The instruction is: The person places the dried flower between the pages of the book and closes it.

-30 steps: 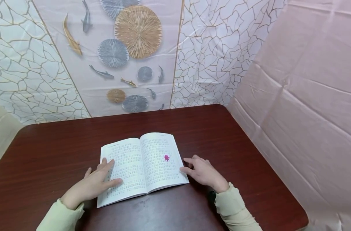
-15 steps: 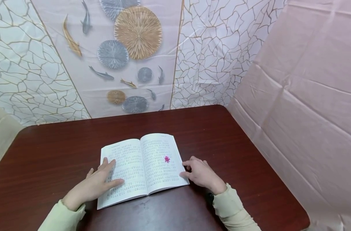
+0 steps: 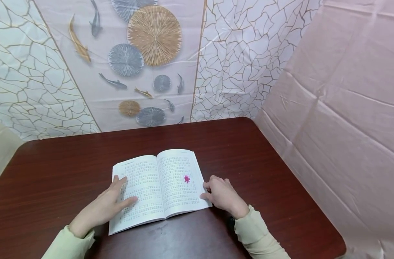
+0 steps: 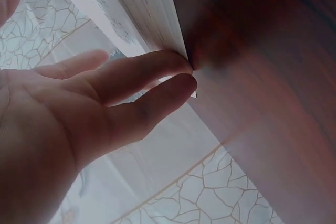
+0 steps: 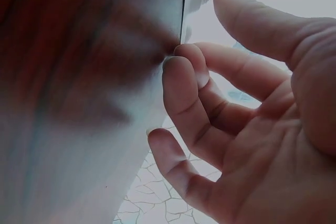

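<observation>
A book [image 3: 145, 183] lies spread at its middle on the dark wooden table, its pages full of small print. On the right page is a small pink mark [image 3: 187, 179]. My left hand [image 3: 103, 208] rests on the left page near its outer edge, fingers and thumb spread. The left wrist view has two fingertips right at the side of the page block [image 4: 152, 9]. At the right page's outer edge, my right hand [image 3: 224, 196] holds the book with thumb on top and curled fingers along the side. In the right wrist view those fingertips [image 5: 178, 74] meet the book's edge, close over the table.
The reddish-brown table [image 3: 249, 151] has rounded corners and stretches around the book. Behind it hangs a patterned cloth [image 3: 236, 64] with fish and round shapes. A plain pinkish cloth [image 3: 339, 126] drapes along the right side.
My right hand has shifted slightly left and its fingers have curled in at the book's right edge. My left hand stays on the left page, its fingers drawn a little closer together.
</observation>
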The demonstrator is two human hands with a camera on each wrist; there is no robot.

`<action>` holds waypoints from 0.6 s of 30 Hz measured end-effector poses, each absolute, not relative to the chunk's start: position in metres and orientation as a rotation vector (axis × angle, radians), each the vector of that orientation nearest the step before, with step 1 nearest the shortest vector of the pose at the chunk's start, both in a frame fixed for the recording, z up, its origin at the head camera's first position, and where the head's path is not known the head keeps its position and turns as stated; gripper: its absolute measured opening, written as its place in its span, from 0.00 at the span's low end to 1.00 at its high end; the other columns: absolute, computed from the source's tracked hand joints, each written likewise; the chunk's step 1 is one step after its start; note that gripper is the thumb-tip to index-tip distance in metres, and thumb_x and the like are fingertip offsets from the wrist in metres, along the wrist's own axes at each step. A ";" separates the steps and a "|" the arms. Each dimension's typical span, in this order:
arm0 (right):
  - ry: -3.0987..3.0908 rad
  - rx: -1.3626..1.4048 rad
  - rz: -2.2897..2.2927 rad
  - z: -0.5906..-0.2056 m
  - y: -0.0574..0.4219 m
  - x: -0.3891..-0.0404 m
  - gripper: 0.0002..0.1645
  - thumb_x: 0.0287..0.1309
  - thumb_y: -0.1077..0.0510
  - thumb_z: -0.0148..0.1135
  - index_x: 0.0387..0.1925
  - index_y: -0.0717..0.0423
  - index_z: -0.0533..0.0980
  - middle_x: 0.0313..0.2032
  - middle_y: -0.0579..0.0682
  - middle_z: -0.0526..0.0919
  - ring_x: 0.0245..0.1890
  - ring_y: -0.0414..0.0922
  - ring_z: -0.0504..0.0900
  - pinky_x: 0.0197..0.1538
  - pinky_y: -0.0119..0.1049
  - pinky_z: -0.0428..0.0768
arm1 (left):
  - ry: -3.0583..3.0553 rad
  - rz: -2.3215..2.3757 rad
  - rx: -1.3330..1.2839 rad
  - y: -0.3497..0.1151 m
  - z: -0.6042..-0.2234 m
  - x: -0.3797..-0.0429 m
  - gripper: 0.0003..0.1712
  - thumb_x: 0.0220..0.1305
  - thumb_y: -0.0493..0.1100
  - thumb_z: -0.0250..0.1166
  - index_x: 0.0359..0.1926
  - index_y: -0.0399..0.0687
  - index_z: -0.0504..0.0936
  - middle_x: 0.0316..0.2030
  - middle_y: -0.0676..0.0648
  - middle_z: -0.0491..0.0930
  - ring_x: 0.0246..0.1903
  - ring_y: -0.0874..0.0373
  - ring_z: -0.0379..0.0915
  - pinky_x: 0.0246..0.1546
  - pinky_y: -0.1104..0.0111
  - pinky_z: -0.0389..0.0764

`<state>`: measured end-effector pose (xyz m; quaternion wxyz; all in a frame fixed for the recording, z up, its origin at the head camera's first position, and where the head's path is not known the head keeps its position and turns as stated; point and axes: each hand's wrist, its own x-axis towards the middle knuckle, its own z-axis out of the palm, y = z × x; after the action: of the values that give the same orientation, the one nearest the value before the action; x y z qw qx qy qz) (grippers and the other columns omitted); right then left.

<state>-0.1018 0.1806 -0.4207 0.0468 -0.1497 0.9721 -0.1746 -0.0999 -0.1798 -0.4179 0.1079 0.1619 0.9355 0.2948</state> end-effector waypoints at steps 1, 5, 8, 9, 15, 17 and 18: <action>2.965 -0.462 -0.531 -0.421 0.180 -0.102 0.25 0.54 0.53 0.72 0.12 0.50 0.66 0.21 0.45 0.65 0.20 0.42 0.65 0.36 0.42 0.61 | 2.756 0.877 0.481 -0.180 -0.418 -0.100 0.55 0.65 0.67 0.57 0.69 0.22 0.53 0.69 0.19 0.43 0.69 0.27 0.40 0.60 0.34 0.55; 2.970 -0.485 -0.510 -0.421 0.180 -0.102 0.26 0.54 0.54 0.72 0.12 0.50 0.65 0.20 0.44 0.65 0.20 0.41 0.65 0.36 0.41 0.61 | 2.759 0.896 0.455 -0.180 -0.417 -0.102 0.55 0.65 0.66 0.58 0.69 0.21 0.53 0.68 0.19 0.45 0.69 0.27 0.40 0.63 0.37 0.54; 2.969 -0.489 -0.496 -0.420 0.179 -0.102 0.26 0.53 0.54 0.72 0.11 0.49 0.65 0.20 0.44 0.65 0.20 0.41 0.65 0.35 0.41 0.61 | 2.755 0.905 0.397 -0.180 -0.415 -0.103 0.56 0.65 0.67 0.57 0.69 0.22 0.52 0.69 0.20 0.47 0.69 0.27 0.42 0.63 0.38 0.54; 2.968 -0.489 -0.495 -0.420 0.179 -0.102 0.27 0.53 0.53 0.72 0.11 0.50 0.65 0.19 0.45 0.65 0.20 0.41 0.65 0.35 0.41 0.61 | 2.755 0.910 0.374 -0.180 -0.414 -0.104 0.56 0.65 0.67 0.57 0.69 0.22 0.52 0.68 0.20 0.48 0.69 0.27 0.43 0.63 0.38 0.55; 2.965 -0.491 -0.489 -0.421 0.180 -0.105 0.28 0.52 0.53 0.73 0.10 0.49 0.64 0.17 0.45 0.65 0.18 0.41 0.64 0.34 0.41 0.61 | 2.761 0.949 0.221 -0.183 -0.412 -0.108 0.56 0.65 0.71 0.54 0.69 0.25 0.53 0.59 0.24 0.68 0.57 0.35 0.68 0.52 0.44 0.70; 2.965 -0.493 -0.487 -0.421 0.180 -0.105 0.28 0.52 0.53 0.73 0.10 0.49 0.64 0.17 0.45 0.64 0.18 0.41 0.64 0.34 0.40 0.61 | 2.743 0.970 0.168 -0.183 -0.411 -0.110 0.56 0.65 0.72 0.52 0.69 0.25 0.53 0.57 0.25 0.69 0.55 0.36 0.70 0.51 0.45 0.72; 2.966 -0.494 -0.488 -0.421 0.180 -0.106 0.28 0.52 0.53 0.73 0.10 0.49 0.63 0.17 0.45 0.64 0.18 0.41 0.64 0.34 0.40 0.61 | 2.722 0.984 0.138 -0.184 -0.411 -0.111 0.56 0.65 0.72 0.51 0.69 0.25 0.52 0.58 0.25 0.68 0.56 0.36 0.69 0.51 0.44 0.71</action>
<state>-0.1057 0.1797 -0.4210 0.0478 -0.1620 0.9726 -0.1600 -0.1110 -0.1836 -0.4108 0.1218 0.0472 0.9323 0.3372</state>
